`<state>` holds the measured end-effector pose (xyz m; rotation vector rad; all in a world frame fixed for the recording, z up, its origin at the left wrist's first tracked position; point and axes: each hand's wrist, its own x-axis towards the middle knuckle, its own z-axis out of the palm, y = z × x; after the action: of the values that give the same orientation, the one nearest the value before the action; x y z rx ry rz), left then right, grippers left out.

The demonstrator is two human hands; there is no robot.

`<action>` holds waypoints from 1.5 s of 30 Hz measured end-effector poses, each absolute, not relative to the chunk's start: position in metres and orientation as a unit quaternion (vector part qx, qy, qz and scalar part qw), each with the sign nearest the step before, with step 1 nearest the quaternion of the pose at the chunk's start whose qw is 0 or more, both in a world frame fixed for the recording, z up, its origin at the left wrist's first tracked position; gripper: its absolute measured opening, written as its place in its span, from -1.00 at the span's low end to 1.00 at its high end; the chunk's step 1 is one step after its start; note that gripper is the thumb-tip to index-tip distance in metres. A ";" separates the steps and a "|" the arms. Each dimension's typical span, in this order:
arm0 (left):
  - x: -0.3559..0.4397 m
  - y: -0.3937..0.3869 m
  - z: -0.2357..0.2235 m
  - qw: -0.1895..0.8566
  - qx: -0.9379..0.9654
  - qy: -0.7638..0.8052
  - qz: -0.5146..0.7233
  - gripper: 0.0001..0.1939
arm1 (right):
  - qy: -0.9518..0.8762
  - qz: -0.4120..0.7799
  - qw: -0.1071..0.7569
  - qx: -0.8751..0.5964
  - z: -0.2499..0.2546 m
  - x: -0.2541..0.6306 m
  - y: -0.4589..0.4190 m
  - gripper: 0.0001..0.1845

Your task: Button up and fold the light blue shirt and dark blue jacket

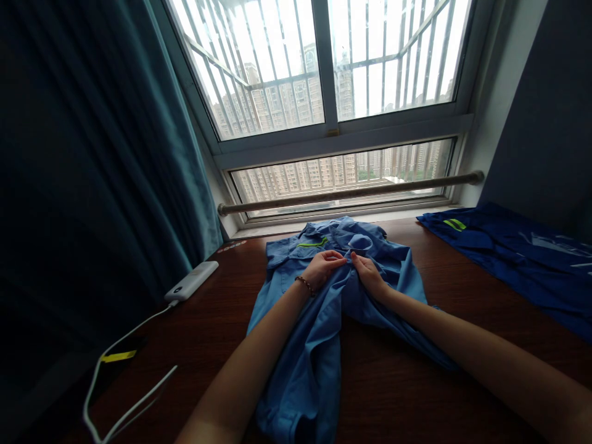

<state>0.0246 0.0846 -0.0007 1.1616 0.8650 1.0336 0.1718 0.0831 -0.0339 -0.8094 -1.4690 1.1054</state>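
Reaching forearms (252, 345): both angle inward, bare.
Left hand (324, 269): fingertips pinched together on the light-blue garment (330, 308), beaded bracelet (305, 285) at the wrist.
Right hand (369, 276): clamped on it just beside, thumb uppermost.
Garment: soft, rumpled, lime-trimmed, lying in loose folds on the smooth brown table (388, 382).
Window rail (351, 194): round, beyond the garment.
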 end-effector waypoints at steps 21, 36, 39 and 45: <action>0.012 0.087 0.014 0.494 0.653 0.461 0.342 -0.61 | -0.751 0.133 0.545 -0.348 -0.030 0.174 0.073 -0.82; 0.011 0.081 0.023 0.587 0.555 0.469 0.357 -0.66 | -0.774 0.012 0.508 -0.378 -0.028 0.175 0.069 -0.88; 0.005 0.080 0.026 0.578 0.605 0.437 0.331 -0.71 | -0.753 0.034 0.542 -0.372 -0.027 0.174 0.071 -0.79; 0.001 0.084 0.024 0.485 0.688 0.438 0.317 -0.73 | -0.800 0.039 0.488 -0.346 -0.030 0.174 0.076 -0.59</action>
<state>0.0014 0.0841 0.0240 1.6740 1.0669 0.7716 0.1743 0.0757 -0.0295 -0.8399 -1.9458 0.0951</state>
